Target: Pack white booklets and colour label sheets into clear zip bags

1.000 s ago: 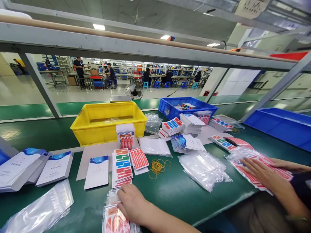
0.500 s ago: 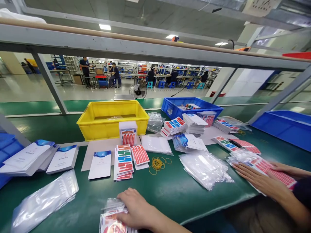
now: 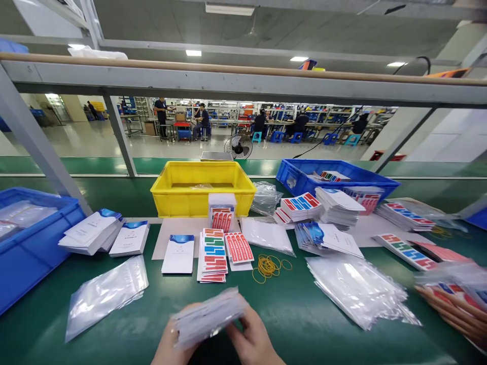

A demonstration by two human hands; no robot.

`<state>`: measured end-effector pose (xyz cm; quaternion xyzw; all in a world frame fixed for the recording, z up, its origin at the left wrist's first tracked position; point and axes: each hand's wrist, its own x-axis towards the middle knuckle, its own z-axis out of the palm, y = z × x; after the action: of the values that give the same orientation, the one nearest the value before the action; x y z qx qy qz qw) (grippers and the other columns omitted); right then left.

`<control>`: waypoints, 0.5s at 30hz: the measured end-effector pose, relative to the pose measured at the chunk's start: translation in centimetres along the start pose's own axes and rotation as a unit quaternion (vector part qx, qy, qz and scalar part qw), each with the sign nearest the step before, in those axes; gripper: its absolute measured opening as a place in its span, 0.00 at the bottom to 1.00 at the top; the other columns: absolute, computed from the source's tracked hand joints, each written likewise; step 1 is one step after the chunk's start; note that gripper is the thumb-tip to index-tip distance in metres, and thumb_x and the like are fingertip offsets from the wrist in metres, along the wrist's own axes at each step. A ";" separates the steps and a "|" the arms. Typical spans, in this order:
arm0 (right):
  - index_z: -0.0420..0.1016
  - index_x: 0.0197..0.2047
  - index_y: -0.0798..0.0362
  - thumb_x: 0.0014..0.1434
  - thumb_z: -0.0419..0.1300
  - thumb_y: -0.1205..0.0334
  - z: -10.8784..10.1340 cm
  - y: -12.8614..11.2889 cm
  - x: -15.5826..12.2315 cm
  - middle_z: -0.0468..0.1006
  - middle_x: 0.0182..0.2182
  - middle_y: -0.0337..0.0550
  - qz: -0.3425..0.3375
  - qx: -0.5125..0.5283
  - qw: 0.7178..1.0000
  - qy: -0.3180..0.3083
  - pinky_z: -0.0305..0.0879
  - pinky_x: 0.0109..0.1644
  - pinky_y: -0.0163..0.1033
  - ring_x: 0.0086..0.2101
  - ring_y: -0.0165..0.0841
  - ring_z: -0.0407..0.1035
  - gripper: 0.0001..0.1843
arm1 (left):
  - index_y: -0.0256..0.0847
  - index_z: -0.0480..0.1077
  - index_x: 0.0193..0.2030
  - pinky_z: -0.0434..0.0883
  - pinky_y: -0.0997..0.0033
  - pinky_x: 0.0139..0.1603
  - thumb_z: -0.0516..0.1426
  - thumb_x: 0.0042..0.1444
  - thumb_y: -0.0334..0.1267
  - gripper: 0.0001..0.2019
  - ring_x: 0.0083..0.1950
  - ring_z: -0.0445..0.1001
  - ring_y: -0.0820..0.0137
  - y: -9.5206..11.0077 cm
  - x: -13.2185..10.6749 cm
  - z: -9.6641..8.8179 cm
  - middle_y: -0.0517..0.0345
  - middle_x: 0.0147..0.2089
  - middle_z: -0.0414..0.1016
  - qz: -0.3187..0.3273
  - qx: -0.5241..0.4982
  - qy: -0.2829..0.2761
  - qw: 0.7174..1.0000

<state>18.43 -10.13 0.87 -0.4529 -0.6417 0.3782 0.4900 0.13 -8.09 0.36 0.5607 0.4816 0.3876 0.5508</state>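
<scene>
A stack of clear plastic packets (image 3: 209, 318) is held up at the bottom middle, seen edge-on and a little blurred. My left hand (image 3: 175, 334) grips its left end, fingers partly hidden behind it. My right hand (image 3: 251, 334) holds the right end, thumb and fingers around it. Beyond the stack lie a white booklet with a blue top (image 3: 178, 256), a pile of coloured sticker sheets (image 3: 213, 256), red label sheets (image 3: 239, 247) and yellow rubber bands (image 3: 268, 267). To the left is a pile of clear zip bags (image 3: 108, 291).
A yellow bin (image 3: 203, 203) and a blue bin (image 3: 304, 177) stand at the back; another blue bin (image 3: 41, 258) is at left. Booklet stacks (image 3: 131, 238) stand beside it. Clear bags (image 3: 357, 289) lie at right, near a co-worker's hand (image 3: 456, 312) on a bagged pack.
My right hand has left the table with the packets, which are now raised between both hands. My left hand has come into view. The view has swung left; the co-worker's pack is lifted.
</scene>
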 end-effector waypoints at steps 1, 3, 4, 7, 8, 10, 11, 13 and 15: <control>0.67 0.47 0.50 0.59 0.51 0.56 0.2 0.6 0.2 0.74 0.42 0.48 0.004 -0.005 1.000 0.016 0.66 0.47 0.42 0.43 0.40 0.69 0.14 | 0.43 0.73 0.40 0.67 0.60 0.53 0.62 0.41 0.48 0.19 0.49 0.71 0.55 0.2 0.5 0.0 0.51 0.45 0.76 0.020 0.002 0.011 1.000; 0.63 0.50 0.51 0.58 0.51 0.58 0.6 1.7 0.5 0.72 0.46 0.49 0.020 -0.002 0.999 0.050 0.64 0.51 0.44 0.47 0.40 0.66 0.16 | 0.41 0.70 0.44 0.68 0.63 0.51 0.61 0.42 0.50 0.23 0.50 0.71 0.57 0.3 0.9 0.0 0.49 0.47 0.75 0.031 -0.020 0.053 0.998; 0.60 0.53 0.50 0.58 0.51 0.59 0.9 2.2 0.5 0.70 0.49 0.49 0.026 0.003 0.998 0.063 0.62 0.53 0.44 0.49 0.40 0.65 0.19 | 0.40 0.69 0.45 0.68 0.65 0.51 0.60 0.43 0.51 0.24 0.50 0.71 0.57 0.2 0.9 0.1 0.49 0.48 0.74 0.034 -0.031 0.085 0.995; 0.45 0.61 0.51 0.56 0.52 0.62 1.5 2.5 0.3 0.59 0.58 0.51 0.017 -0.003 0.997 0.069 0.54 0.59 0.47 0.57 0.40 0.55 0.31 | 0.41 0.65 0.49 0.66 0.65 0.54 0.56 0.47 0.53 0.25 0.53 0.68 0.58 0.3 0.6 0.9 0.48 0.51 0.70 0.063 -0.027 0.142 0.987; 0.40 0.63 0.51 0.56 0.52 0.62 1.6 2.3 0.2 0.53 0.60 0.51 0.006 -0.013 0.998 0.065 0.51 0.60 0.48 0.59 0.41 0.50 0.34 | 0.41 0.64 0.51 0.64 0.65 0.55 0.55 0.49 0.53 0.25 0.54 0.67 0.58 0.4 0.5 1.4 0.48 0.53 0.68 0.080 -0.017 0.148 0.986; 0.32 0.64 0.51 0.55 0.52 0.63 1.7 1.7 0.1 0.43 0.63 0.49 -0.020 -0.028 0.997 0.068 0.46 0.62 0.50 0.61 0.42 0.41 0.39 | 0.43 0.61 0.55 0.60 0.63 0.59 0.55 0.49 0.52 0.27 0.59 0.62 0.58 0.6 0.5 2.1 0.48 0.57 0.64 0.109 -0.001 0.149 0.983; 0.29 0.64 0.51 0.55 0.51 0.64 1.6 1.5 0.1 0.39 0.64 0.49 -0.030 -0.029 0.996 0.074 0.44 0.62 0.51 0.62 0.42 0.38 0.41 | 0.43 0.59 0.56 0.59 0.63 0.60 0.54 0.50 0.52 0.28 0.60 0.59 0.58 0.7 0.6 2.4 0.49 0.59 0.62 0.117 0.001 0.147 0.982; 0.26 0.64 0.51 0.55 0.51 0.66 1.3 1.4 0.3 0.37 0.64 0.48 -0.034 -0.019 0.996 0.076 0.44 0.62 0.51 0.62 0.41 0.37 0.42 | 0.45 0.55 0.59 0.59 0.63 0.59 0.54 0.50 0.51 0.30 0.61 0.59 0.59 0.6 0.9 2.5 0.50 0.60 0.61 0.115 0.004 0.138 0.984; 0.29 0.64 0.50 0.52 0.52 0.68 0.9 2.0 0.6 0.44 0.63 0.50 -0.017 -0.015 0.998 0.056 0.47 0.61 0.51 0.61 0.40 0.42 0.44 | 0.45 0.52 0.60 0.61 0.63 0.58 0.54 0.51 0.50 0.31 0.59 0.62 0.60 -0.1 1.5 2.0 0.50 0.58 0.64 0.107 0.023 0.122 0.986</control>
<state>17.92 -8.95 -1.03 -0.4700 -0.6265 0.3340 0.5244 2.44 -7.17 -0.03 0.5698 0.4914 0.4990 0.4300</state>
